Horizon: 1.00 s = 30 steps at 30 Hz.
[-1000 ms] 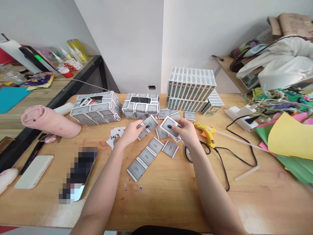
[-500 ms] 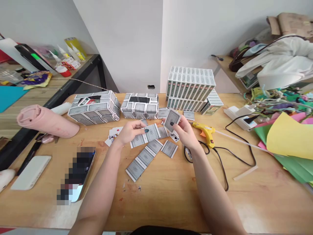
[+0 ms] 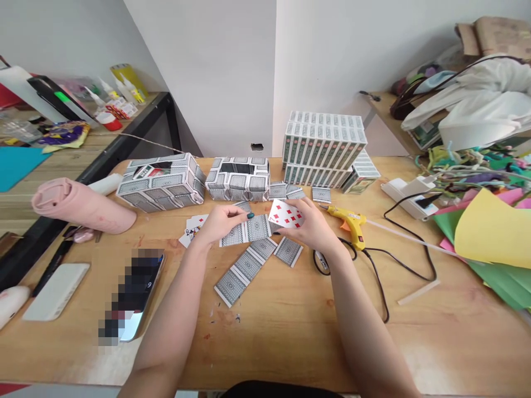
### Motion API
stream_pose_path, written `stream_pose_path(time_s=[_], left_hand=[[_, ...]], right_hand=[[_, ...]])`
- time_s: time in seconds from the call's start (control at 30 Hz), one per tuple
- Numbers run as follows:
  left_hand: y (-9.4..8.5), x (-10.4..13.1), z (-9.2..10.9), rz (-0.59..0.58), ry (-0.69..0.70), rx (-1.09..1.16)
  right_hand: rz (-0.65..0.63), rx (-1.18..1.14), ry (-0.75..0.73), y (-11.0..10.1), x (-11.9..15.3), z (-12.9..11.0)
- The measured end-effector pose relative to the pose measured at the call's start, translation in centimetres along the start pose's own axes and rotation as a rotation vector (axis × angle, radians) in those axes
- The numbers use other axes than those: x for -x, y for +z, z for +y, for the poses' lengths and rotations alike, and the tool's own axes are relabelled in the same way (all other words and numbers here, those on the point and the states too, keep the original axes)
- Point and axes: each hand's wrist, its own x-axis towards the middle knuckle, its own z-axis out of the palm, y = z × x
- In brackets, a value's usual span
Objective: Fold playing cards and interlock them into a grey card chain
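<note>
Between the thumb and fingers of my right hand (image 3: 311, 224) is a playing card (image 3: 285, 214), its red diamond face showing. My left hand (image 3: 224, 224) pinches a joined card strip (image 3: 244, 231), patterned backs up. Below it a longer card strip (image 3: 244, 271) lies slanted on the table, with a single folded card (image 3: 287, 251) at its right. Some face-up cards (image 3: 191, 229) are left of my left hand. Behind stand two boxes covered in cards, a larger box (image 3: 161, 185) and a smaller box (image 3: 238, 181).
Stacked card packs (image 3: 323, 143) stand at the back. A yellow glue gun (image 3: 348, 221) with its black cord lies right, near a white power strip (image 3: 410, 199). A phone (image 3: 139, 293), a white slab (image 3: 58, 290) and a pink roll (image 3: 85, 204) are left.
The card in my right hand has turned from its patterned back to its red diamond face. The strip in my left hand has tilted and sits slightly lower.
</note>
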Motion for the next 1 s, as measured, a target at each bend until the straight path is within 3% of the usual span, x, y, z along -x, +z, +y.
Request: stream_pose_path(time_s=[0.33, 0.73, 1.0], left_hand=[[0.0, 0.1, 0.2, 0.005, 0.020, -0.008], [-0.1, 0.1, 0.2, 0.000, 0.036, -0.034], [-0.3, 0.2, 0.2, -0.013, 0.060, -0.031]], right_hand=[[-0.052, 0.146, 0.031, -0.1, 0.2, 0.4], [-0.184, 0.081, -0.057, 0.1, 0.3, -0.4], [-0.237, 0.014, -0.016, 0.2, 0.3, -0.2]])
